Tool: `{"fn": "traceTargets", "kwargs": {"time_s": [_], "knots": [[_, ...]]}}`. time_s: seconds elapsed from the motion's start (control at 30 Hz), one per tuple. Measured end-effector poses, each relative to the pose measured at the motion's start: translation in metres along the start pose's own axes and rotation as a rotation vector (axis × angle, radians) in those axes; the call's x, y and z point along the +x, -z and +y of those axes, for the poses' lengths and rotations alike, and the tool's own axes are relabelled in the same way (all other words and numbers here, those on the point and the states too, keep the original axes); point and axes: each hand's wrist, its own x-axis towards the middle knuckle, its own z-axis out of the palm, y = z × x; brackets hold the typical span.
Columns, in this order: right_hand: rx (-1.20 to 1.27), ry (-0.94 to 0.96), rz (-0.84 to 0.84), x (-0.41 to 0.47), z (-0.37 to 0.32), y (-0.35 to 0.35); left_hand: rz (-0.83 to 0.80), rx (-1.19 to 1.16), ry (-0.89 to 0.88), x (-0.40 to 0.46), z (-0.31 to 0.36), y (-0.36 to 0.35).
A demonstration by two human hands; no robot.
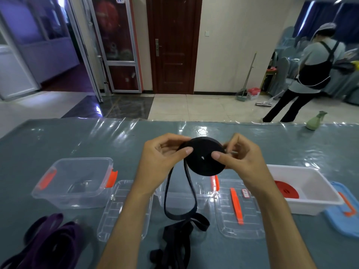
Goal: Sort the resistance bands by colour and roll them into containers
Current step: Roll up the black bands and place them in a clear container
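Observation:
A black resistance band, wound into a flat roll (202, 162), is held up above the table between both hands. My left hand (161, 158) pinches its left edge and my right hand (240, 158) pinches its right side, thumb on the face. The band's loose tail (180, 216) hangs down to a tangled heap at the table's near edge. A rolled red band (285, 189) lies in the white container (318, 206) on the right. Purple bands (50, 241) lie loose at the near left. A clear container (77, 199) stands at the left, a second clear one (194, 200) under my hands.
Two clear lids (120, 210) (239, 214) lie flat on the grey-blue table, and a blue lid (343, 218) sits at the right edge. A green spray bottle (314, 121) stands at the far right. A person (308, 74) works beyond the table.

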Motion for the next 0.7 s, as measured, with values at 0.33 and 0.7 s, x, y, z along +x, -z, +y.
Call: {"fn": "traceTargets", "kwargs": {"time_s": [0.33,0.7], "knots": [[0.050,-0.008,-0.073,-0.0025,0.0009,-0.0046,-0.029,-0.073,0.050,-0.0043,0.0007,-0.0022],[0.030,0.042,-0.080,-0.0039,0.0033,-0.0080,-0.096,0.063,0.013,-0.0023,0.0033,-0.0004]]}}
